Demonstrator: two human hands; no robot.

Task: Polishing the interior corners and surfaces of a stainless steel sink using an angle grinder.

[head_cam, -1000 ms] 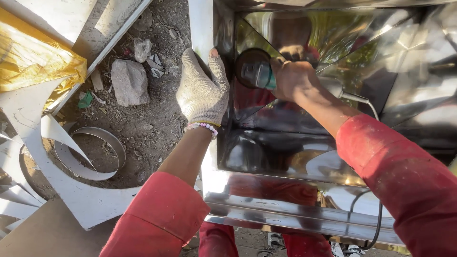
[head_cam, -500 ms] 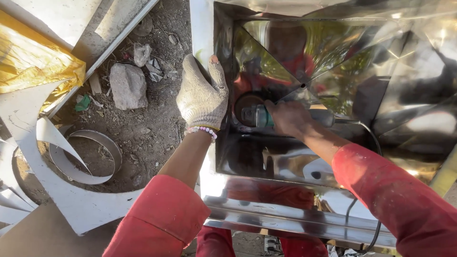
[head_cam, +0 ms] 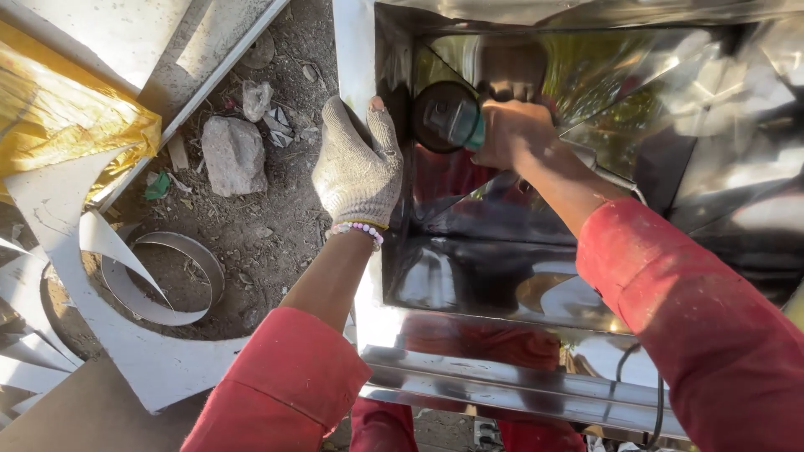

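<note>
2 hands on the job, both in red sleeves. Near edge first: the steel box (head_cam: 519,293) shows its folded front lip lowest in view, with a black cord (head_cam: 657,402) hanging past it on the right.

Left hand (head_cam: 358,163), in a knit glove with a bead bracelet at the wrist, is clamped over the box's left wall, palm flat on the outside face, thumb tip hooked over the edge. Same grip as 1.0 s ago and 0.5 s ago; it has not moved along the wall.

Right hand (head_cam: 511,134), bare, is closed tight around the grinder (head_cam: 448,115) body. The change is here: 0.5 s ago the tool sat lower and more central inside the box; now it is up in the far left inner corner, disc close against the left wall, just beside the gloved fingers on the other side of the sheet. Contact between disc and steel cannot be confirmed; no sparks visible.

Judgement: work has shifted to the corner seam, and the left hand is bracing the wall against tool push. Disc and braced hand are separated only by the sheet, so a slip over the edge is the risk.

Further out, on the dirt to the left: a curled metal strip (head_cam: 167,285), white offcuts (head_cam: 92,335), a rock (head_cam: 233,155), yellow sheeting (head_cam: 59,125).
</note>
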